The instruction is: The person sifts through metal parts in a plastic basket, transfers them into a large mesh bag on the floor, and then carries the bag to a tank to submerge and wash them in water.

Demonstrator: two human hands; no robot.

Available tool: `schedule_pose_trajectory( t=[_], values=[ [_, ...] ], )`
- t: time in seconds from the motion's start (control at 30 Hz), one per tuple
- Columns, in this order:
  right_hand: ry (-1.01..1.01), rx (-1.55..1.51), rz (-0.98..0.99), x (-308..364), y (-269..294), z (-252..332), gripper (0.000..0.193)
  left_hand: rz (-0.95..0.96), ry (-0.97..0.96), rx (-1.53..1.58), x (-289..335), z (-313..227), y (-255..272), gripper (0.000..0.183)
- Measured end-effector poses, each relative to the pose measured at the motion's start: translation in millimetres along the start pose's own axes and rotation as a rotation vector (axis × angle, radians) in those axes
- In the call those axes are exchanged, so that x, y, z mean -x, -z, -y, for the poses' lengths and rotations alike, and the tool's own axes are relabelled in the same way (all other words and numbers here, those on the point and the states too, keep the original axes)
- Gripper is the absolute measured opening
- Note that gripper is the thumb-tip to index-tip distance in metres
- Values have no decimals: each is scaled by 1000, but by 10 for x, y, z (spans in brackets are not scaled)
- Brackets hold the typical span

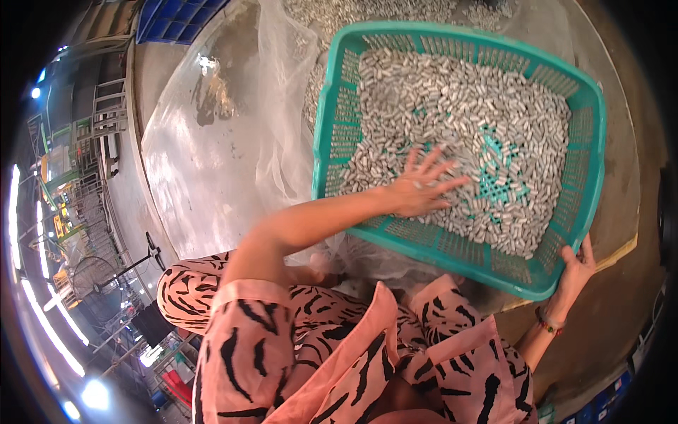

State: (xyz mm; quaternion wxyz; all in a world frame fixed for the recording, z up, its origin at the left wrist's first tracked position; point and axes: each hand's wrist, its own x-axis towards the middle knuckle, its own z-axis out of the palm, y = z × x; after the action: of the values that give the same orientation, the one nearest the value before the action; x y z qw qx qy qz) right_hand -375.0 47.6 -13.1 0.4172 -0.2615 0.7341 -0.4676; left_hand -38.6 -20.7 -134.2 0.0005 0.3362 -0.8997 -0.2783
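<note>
A large green plastic basket (459, 32) with slotted walls lies tilted in front of me, its near right corner pointing toward me. Many small grey metallic cylindrical pieces (424, 85) cover most of its floor, and the green mesh bottom shows through in patches near the middle. My left hand (422, 185) is spread over the pieces, fingers apart, its fingertips touching or just above them. At the near right corner my right hand (575, 272) grips the basket's rim, thumb on the near side and fingers round the outside.
Clear plastic sheeting (282, 106) is spread on the floor left of the basket. More grey pieces (395, 10) lie beyond the far rim. A blue crate (180, 18) stands at the far left. A pedestal fan (95, 275) and metal racks (109, 127) are further left.
</note>
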Motion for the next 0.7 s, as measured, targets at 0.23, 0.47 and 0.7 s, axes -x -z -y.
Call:
schedule_pose_trajectory(
  t=[0.23,0.47,0.7],
  values=[
    [47,7,41,-28,65,-111,56,-540,-246,-169,-1504,251,167,35],
    [57,-9,61,-3,14,-5,54,-376,463,-32,-1162,-548,97,41],
    [27,15,17,20,-68,81,55,162,399,396,-557,-510,843,43]
  ],
)
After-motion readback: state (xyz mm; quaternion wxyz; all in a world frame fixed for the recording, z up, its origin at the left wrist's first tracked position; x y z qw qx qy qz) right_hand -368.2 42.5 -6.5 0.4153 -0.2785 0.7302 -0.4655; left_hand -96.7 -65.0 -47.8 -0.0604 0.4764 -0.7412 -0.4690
